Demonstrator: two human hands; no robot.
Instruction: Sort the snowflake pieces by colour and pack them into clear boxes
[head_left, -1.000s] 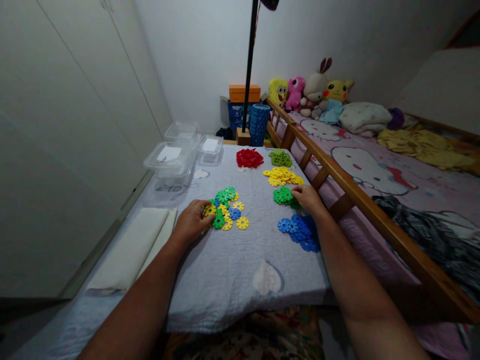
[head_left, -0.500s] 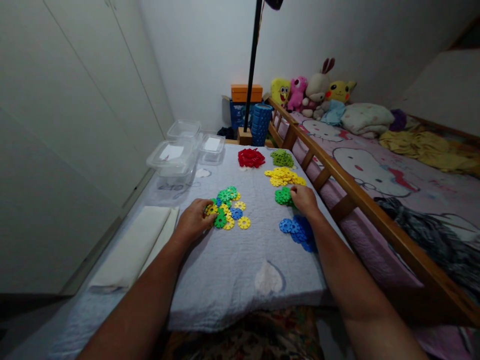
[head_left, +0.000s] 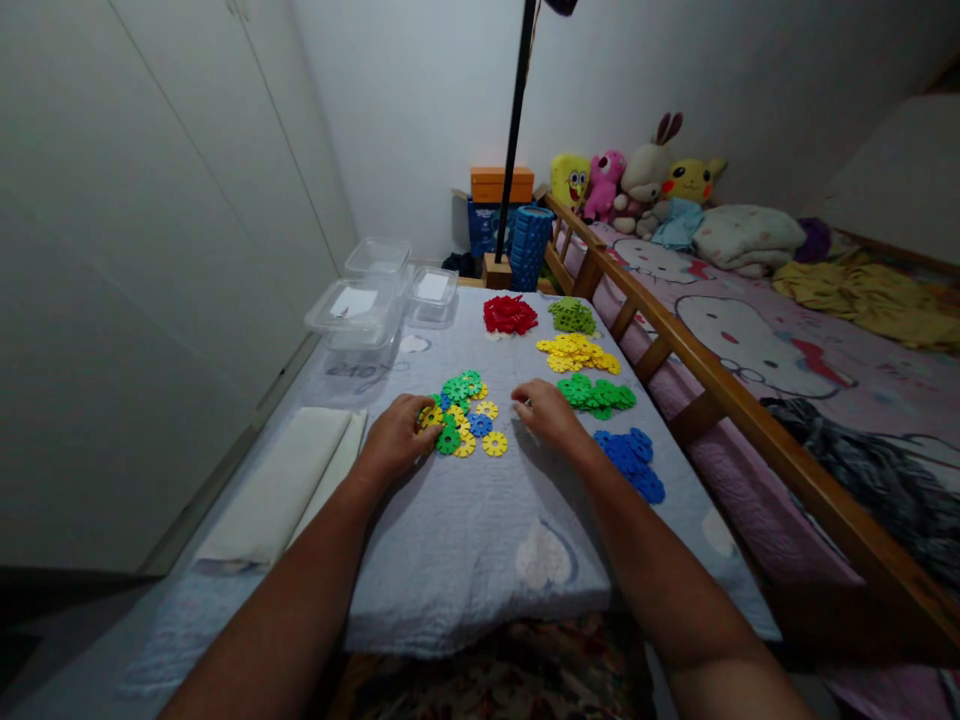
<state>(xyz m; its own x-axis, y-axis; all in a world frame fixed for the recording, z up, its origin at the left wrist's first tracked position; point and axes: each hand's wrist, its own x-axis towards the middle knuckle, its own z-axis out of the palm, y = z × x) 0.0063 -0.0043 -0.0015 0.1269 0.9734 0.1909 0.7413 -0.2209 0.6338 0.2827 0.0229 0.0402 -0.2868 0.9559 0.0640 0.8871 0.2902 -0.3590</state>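
Both forearms reach in over the near edge of the surface (head_left: pixel 480 540), slanting inward toward its middle, and the two hands are well apart, one on each side of a mixed pile of disc pieces (head_left: pixel 459 415). The left hand (head_left: pixel 396 435) lies at the pile's left edge, back of the hand up, fingers curled, its thumb and fingertips parted around a yellow disc (head_left: pixel 430 417); whether they grip it or merely rest against it, I cannot tell. The right hand (head_left: pixel 550 413) is turned inward, to the right of the pile and apart from it, with bent fingers and a small gap between thumb and forefinger; whether it touches the cloth below is unclear.

The mixed pile, in green, yellow and blue, sits around the middle of the surface, with a single yellow piece (head_left: pixel 494 444) at its near right side. Along the right edge, from far corner toward near, run a lime pile (head_left: pixel 573 317), a yellow pile (head_left: pixel 577 353), a green pile (head_left: pixel 596 395) just beyond the right hand, and a blue pile (head_left: pixel 634 462) beside the right forearm. A red pile (head_left: pixel 510 315) lies near the far edge, left of the lime one. Clear plastic containers (head_left: pixel 352 312) stand toward the far left corner, and a folded cream cloth (head_left: pixel 277 490) lies along the left edge, near the left forearm.
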